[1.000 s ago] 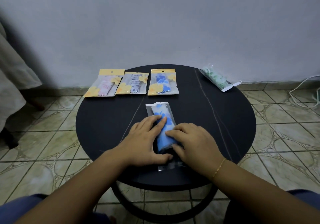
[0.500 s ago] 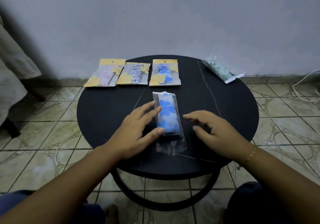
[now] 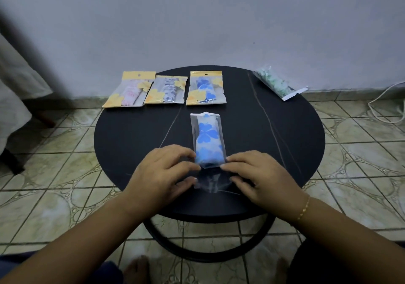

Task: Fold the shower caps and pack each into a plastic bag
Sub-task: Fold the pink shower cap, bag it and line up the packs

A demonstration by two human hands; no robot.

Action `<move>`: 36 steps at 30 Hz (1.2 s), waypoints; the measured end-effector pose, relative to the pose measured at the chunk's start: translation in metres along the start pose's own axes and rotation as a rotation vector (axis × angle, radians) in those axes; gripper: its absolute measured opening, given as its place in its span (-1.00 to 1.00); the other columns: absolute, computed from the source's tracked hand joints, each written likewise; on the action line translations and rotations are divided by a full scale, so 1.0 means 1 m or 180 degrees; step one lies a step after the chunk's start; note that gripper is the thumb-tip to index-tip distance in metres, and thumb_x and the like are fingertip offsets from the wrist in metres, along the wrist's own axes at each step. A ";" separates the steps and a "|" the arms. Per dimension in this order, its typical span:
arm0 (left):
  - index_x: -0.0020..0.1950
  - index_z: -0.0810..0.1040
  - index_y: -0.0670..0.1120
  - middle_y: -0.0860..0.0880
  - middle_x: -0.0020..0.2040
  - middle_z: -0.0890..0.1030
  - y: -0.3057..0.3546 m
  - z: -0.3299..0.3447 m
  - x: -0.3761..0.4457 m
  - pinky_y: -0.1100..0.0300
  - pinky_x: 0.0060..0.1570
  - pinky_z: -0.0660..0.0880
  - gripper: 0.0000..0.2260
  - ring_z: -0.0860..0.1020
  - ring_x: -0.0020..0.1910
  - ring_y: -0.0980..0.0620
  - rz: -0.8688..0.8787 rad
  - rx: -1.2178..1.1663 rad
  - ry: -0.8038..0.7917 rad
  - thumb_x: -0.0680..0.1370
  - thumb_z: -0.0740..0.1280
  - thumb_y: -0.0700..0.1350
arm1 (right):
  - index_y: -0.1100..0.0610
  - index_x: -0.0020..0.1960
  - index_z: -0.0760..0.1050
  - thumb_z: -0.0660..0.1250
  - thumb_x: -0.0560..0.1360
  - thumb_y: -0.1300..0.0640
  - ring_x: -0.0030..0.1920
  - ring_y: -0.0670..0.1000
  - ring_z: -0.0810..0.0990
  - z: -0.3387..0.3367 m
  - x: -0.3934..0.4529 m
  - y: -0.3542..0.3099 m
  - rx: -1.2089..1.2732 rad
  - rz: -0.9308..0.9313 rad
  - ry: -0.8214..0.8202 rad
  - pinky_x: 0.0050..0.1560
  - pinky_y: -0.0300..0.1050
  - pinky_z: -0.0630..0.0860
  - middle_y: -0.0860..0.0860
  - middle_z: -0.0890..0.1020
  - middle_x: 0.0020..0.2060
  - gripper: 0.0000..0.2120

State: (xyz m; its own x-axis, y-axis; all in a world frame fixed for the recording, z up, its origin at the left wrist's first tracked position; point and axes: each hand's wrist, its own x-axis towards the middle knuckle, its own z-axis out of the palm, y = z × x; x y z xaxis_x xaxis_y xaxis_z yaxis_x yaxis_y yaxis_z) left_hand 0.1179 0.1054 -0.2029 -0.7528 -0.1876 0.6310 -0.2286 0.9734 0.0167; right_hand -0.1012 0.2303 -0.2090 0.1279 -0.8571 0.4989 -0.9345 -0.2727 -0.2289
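Head view looks down on both forearms reaching in over a round black table (image 3: pixel 131 134). Left hand (image 3: pixel 162 172) lies palm down, fingers nearly straight, fingertips and thumb touching the near left edge of a clear plastic bag (image 3: pixel 207 152). Right hand (image 3: pixel 252 175), with a thin gold bracelet (image 3: pixel 304 209) at its wrist, mirrors it, fingers flat against the bag's near right edge. Between the hands lies the bag's empty open end; beyond the fingertips the bag holds a folded white shower cap with blue flowers (image 3: pixel 208 139). Farther out sit three yellow-topped packets (image 3: pixel 166 90), and far right a clear packet with green contents (image 3: pixel 276 82).
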 end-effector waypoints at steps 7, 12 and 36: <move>-0.18 0.63 -0.05 0.04 -0.02 0.64 -0.003 -0.001 -0.001 0.12 -0.09 0.44 -0.85 0.56 0.02 0.03 0.0168 -0.0205 -0.0154 0.53 0.33 -0.05 | 0.04 -0.12 0.65 0.36 0.45 0.10 0.04 -0.02 0.53 0.002 0.005 -0.001 -0.0196 -0.0640 0.0220 -0.04 -0.15 0.39 -0.06 0.65 0.03 -0.91; -0.20 0.62 -0.03 0.15 -0.08 0.68 -0.006 0.002 -0.006 0.14 -0.18 0.42 -0.83 0.54 -0.13 0.14 -0.0062 -0.0410 -0.0157 0.51 0.32 0.00 | 0.00 -0.16 0.65 0.33 0.41 0.07 -0.06 -0.11 0.48 0.006 0.004 0.001 0.0146 -0.0189 0.0279 -0.07 -0.12 0.37 -0.18 0.67 -0.05 -0.88; -0.17 0.61 -0.05 0.06 0.11 0.65 -0.008 -0.005 0.001 0.15 -0.06 0.40 -0.89 0.51 0.12 0.08 0.0283 -0.0018 -0.0524 0.49 0.31 -0.07 | -0.02 -0.15 0.56 0.23 0.39 0.12 0.29 -0.03 0.42 0.007 0.008 -0.011 0.0157 -0.0214 -0.0235 0.02 -0.05 0.32 -0.03 0.58 0.20 -0.86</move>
State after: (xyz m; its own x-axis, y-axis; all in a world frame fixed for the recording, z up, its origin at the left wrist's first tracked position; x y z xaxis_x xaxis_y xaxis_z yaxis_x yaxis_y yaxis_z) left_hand 0.1223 0.0984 -0.1986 -0.8609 -0.1193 0.4946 -0.1535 0.9877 -0.0288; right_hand -0.0873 0.2232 -0.2081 0.2156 -0.8656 0.4520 -0.9057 -0.3502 -0.2387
